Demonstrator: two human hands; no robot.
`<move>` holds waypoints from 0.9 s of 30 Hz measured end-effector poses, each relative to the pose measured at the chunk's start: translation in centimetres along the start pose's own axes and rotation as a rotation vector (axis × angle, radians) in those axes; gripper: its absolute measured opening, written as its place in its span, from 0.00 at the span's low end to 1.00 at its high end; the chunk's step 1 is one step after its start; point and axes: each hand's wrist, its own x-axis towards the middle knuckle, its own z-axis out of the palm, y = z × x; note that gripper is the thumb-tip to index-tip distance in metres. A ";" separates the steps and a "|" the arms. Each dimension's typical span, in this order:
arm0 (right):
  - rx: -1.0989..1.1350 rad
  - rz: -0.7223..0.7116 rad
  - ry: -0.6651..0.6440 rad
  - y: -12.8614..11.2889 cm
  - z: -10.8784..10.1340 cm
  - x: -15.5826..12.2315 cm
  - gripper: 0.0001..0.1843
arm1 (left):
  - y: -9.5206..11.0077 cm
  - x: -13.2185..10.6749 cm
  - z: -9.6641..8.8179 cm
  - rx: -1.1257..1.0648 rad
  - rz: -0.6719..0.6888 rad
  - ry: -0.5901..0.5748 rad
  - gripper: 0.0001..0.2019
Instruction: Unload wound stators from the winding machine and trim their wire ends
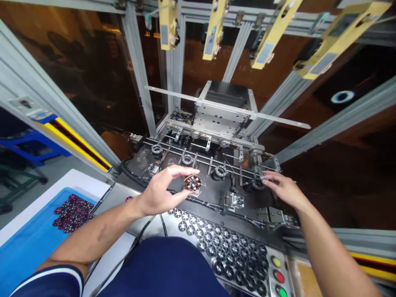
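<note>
My left hand [162,192] pinches a small round stator wound with copper wire [192,182] between thumb and fingers, held above the dark bed of the winding machine [173,159]. My right hand [283,187] reaches to the rightmost fixture [257,183] on the machine, fingertips closed on a small part there that I cannot make out. Round holders [220,171] sit in a row along the rails between my hands.
A tray of several bare black stator cores [229,251] lies in front of me. Wound stators are piled on a blue mat [72,212] at left. Yellow, red and green buttons [279,277] sit at lower right. Aluminium frame posts and yellow hanging units [168,24] surround the machine.
</note>
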 end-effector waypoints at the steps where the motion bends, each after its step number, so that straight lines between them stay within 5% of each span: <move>1: 0.043 -0.033 0.012 -1.8 0.2 -0.8 0.20 | 0.2 -0.6 -0.7 0.018 -0.011 0.027 0.27; 5: 0.206 -0.207 -0.030 -11.4 4.2 -4.4 0.12 | -0.2 -5.6 -4.6 0.135 -0.225 0.196 0.31; 9: 0.288 -0.544 -0.146 -21.0 13.6 -7.6 0.06 | -2.6 -15.0 -7.8 0.461 -0.665 0.284 0.28; 13: 0.235 -0.738 -0.323 -28.0 24.6 -9.0 0.04 | -5.4 -24.3 -8.5 0.564 -0.853 0.278 0.23; 17: 0.094 -0.847 -0.417 -32.9 32.0 -8.8 0.09 | -7.8 -28.2 -7.7 0.588 -0.911 0.264 0.17; 22: -0.041 -0.813 -0.390 -34.5 34.1 -8.8 0.13 | -9.7 -27.9 -6.7 0.559 -0.947 0.278 0.17; 27: -0.129 -0.656 -0.290 -27.9 29.3 -9.1 0.13 | -7.6 -28.7 -7.3 0.572 -0.963 0.343 0.26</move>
